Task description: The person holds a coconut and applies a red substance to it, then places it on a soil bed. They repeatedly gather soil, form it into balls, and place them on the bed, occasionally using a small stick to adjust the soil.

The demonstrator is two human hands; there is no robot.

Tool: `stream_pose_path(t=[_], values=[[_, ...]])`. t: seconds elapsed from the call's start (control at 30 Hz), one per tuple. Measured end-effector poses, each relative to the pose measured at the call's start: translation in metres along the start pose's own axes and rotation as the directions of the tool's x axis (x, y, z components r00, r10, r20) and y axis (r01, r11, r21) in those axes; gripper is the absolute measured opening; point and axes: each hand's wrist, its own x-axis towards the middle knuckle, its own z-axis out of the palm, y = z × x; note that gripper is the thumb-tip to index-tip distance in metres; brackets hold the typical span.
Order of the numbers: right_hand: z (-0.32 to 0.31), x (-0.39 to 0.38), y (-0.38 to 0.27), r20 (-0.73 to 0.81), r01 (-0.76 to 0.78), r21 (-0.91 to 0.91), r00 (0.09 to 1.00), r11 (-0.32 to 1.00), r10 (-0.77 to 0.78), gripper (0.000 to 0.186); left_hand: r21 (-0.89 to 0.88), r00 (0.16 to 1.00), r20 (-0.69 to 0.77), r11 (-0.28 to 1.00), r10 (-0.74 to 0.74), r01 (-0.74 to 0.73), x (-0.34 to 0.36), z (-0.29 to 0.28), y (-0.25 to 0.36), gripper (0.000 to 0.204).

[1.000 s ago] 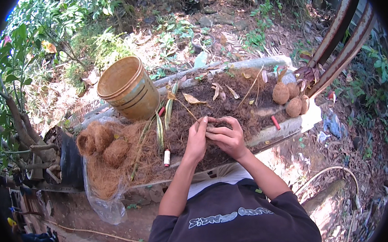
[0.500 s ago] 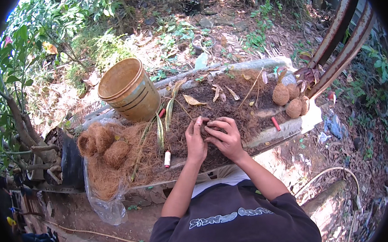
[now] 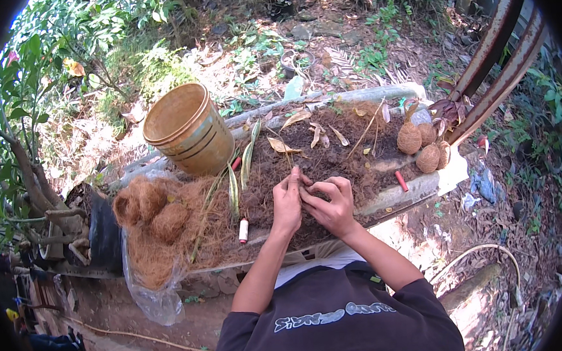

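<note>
Over the dark soil point(image 3: 331, 149) spread on the slab, my two hands meet with bent fingers. My left hand point(image 3: 287, 202) is closed, its thumb pointing up along a small dark clump of soil point(image 3: 304, 182). From the other side, my right hand point(image 3: 330, 204) pinches at the same clump with curled fingers. Most of the clump is hidden by the fingers. Just beyond my hands lie dry yellowish leaves point(image 3: 282, 145). Left of them are long variegated green leaves point(image 3: 233, 193) and a spool of white thread point(image 3: 243, 231).
A tan bucket point(image 3: 190, 133) stands at the back left, beside a heap of coconut fibre point(image 3: 161, 239) on clear plastic. Several brown fibre balls point(image 3: 410, 138) sit at the right, near a red tube point(image 3: 400, 181). Rusty metal bars point(image 3: 499, 79) rise at the far right.
My fingers have closed in tighter, and less of the dark clump shows between them. My right hand has turned slightly and its fingers are more curled. The things on the slab stay put.
</note>
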Motion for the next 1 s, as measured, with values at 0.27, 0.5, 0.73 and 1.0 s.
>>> stream_pose_path(t=[0.27,0.5,0.73,1.0], values=[[0.001,0.008,-0.003,0.064,-0.067,0.116,0.996,0.991,0.06,0.037,-0.226,0.999,0.001,0.973,-0.051,0.05,0.002,-0.006,0.002,0.034],[-0.003,0.013,0.008,0.059,-0.069,0.175,0.996,0.982,0.059,0.032,-0.189,0.995,-0.028,0.978,-0.096,0.089,-0.007,0.005,0.024,0.038],[-0.014,0.02,-0.002,0.122,-0.023,0.121,0.992,0.992,0.008,0.029,-0.085,0.996,-0.032,0.993,-0.08,0.077,-0.004,-0.006,0.01,0.041],[-0.01,0.016,0.012,0.184,0.019,0.181,0.981,0.983,-0.053,0.035,-0.195,0.988,0.029,0.969,-0.15,0.153,-0.014,-0.004,0.016,0.05]])
